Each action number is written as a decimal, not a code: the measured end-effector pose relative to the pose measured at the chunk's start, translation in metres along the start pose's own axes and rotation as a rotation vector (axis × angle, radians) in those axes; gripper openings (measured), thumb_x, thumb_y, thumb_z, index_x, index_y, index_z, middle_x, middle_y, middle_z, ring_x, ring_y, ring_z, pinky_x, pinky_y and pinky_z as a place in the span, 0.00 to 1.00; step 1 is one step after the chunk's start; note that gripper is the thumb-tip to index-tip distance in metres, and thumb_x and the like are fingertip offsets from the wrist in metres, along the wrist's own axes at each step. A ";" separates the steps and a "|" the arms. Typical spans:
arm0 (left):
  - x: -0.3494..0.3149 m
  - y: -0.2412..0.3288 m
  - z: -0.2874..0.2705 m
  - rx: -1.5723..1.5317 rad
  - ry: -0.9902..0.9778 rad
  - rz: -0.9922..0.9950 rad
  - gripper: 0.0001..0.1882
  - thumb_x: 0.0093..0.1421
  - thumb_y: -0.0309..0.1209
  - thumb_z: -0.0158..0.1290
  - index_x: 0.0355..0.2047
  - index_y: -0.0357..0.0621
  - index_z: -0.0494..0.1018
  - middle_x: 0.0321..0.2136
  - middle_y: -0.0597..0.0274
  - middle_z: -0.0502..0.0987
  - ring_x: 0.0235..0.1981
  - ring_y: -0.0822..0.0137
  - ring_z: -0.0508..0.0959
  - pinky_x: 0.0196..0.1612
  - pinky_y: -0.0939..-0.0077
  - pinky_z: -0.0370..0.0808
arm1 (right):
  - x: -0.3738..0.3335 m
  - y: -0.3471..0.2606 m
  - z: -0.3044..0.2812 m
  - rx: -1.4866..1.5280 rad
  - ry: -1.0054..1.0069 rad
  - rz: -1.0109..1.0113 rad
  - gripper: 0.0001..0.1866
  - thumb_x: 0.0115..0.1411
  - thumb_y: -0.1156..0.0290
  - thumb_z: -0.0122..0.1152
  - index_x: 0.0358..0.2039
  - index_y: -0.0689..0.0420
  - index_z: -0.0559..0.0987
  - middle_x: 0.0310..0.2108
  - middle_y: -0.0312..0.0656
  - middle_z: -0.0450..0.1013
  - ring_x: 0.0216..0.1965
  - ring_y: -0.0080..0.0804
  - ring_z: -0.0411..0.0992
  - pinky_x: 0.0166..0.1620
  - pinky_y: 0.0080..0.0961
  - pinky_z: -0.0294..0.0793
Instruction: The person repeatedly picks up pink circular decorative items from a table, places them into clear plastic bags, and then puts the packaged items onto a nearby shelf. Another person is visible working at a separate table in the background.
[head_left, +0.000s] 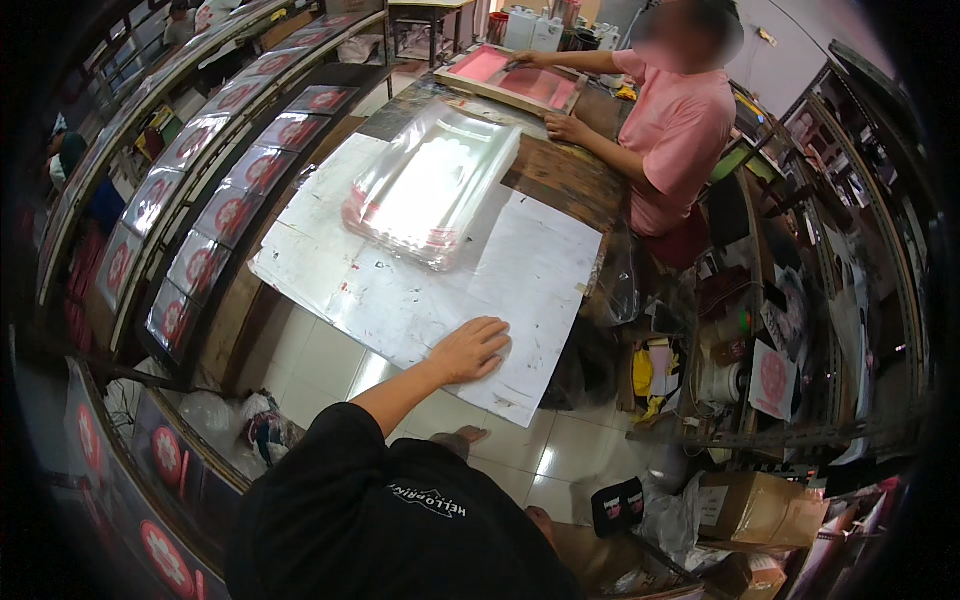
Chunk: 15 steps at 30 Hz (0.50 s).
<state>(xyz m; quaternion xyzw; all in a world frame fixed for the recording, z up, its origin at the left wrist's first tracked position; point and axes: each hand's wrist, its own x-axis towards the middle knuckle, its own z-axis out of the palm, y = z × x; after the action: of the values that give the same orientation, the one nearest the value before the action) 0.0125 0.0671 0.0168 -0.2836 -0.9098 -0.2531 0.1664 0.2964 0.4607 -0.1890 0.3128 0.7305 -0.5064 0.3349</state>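
Flat and open, my left hand (470,350) presses down on the white sheet (520,270) at the table's near edge — holding nothing (right hand out of view). Beyond it lies a stack of clear plastic bags (430,185) — untouched.

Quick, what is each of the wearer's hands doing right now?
Left hand: not in view.
Right hand: open, palm flat on the paper-covered table, holding nothing.
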 end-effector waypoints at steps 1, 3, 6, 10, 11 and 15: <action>-0.002 0.000 0.000 -0.012 -0.001 -0.012 0.21 0.55 0.33 0.56 0.49 0.40 0.71 0.55 0.50 0.69 0.58 0.51 0.67 0.61 0.58 0.65 | 0.026 0.026 -0.010 -0.088 -0.067 -0.038 0.15 0.62 0.67 0.56 0.47 0.62 0.75 0.37 0.45 0.75 0.33 0.35 0.76 0.35 0.33 0.76; -0.002 -0.003 0.001 -0.014 -0.004 -0.010 0.21 0.56 0.34 0.55 0.49 0.41 0.70 0.55 0.51 0.68 0.59 0.52 0.66 0.62 0.59 0.64 | 0.055 0.038 -0.014 -0.087 -0.125 -0.078 0.19 0.63 0.67 0.57 0.51 0.62 0.72 0.41 0.48 0.74 0.36 0.40 0.77 0.36 0.36 0.77; 0.000 -0.002 -0.002 -0.005 -0.031 -0.024 0.21 0.56 0.34 0.55 0.49 0.42 0.70 0.55 0.51 0.68 0.59 0.52 0.66 0.62 0.59 0.64 | 0.041 -0.009 -0.007 0.089 -0.078 -0.015 0.20 0.62 0.68 0.57 0.53 0.61 0.71 0.42 0.47 0.74 0.37 0.45 0.78 0.35 0.39 0.78; -0.001 -0.003 -0.001 -0.024 -0.018 -0.036 0.21 0.55 0.33 0.56 0.49 0.41 0.71 0.55 0.51 0.69 0.59 0.52 0.66 0.62 0.59 0.65 | 0.024 -0.076 -0.006 0.081 0.030 0.015 0.17 0.62 0.70 0.57 0.50 0.61 0.72 0.39 0.46 0.73 0.36 0.45 0.78 0.34 0.37 0.78; 0.000 -0.003 -0.003 -0.039 -0.020 -0.038 0.21 0.55 0.33 0.56 0.49 0.41 0.71 0.55 0.51 0.69 0.59 0.51 0.67 0.61 0.58 0.65 | 0.019 -0.087 -0.009 0.057 0.049 0.001 0.16 0.62 0.70 0.57 0.49 0.61 0.72 0.39 0.46 0.73 0.35 0.45 0.78 0.33 0.37 0.78; 0.002 -0.003 -0.003 -0.086 -0.026 -0.049 0.21 0.55 0.32 0.57 0.49 0.41 0.71 0.55 0.51 0.69 0.58 0.52 0.67 0.61 0.58 0.65 | 0.026 -0.099 -0.014 0.060 0.062 -0.034 0.15 0.62 0.71 0.56 0.48 0.60 0.72 0.40 0.46 0.73 0.35 0.44 0.79 0.32 0.36 0.78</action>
<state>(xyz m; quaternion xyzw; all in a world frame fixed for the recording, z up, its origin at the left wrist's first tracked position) 0.0097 0.0641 0.0191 -0.2715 -0.9069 -0.2920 0.1361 0.2001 0.4485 -0.1532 0.3256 0.7302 -0.5238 0.2940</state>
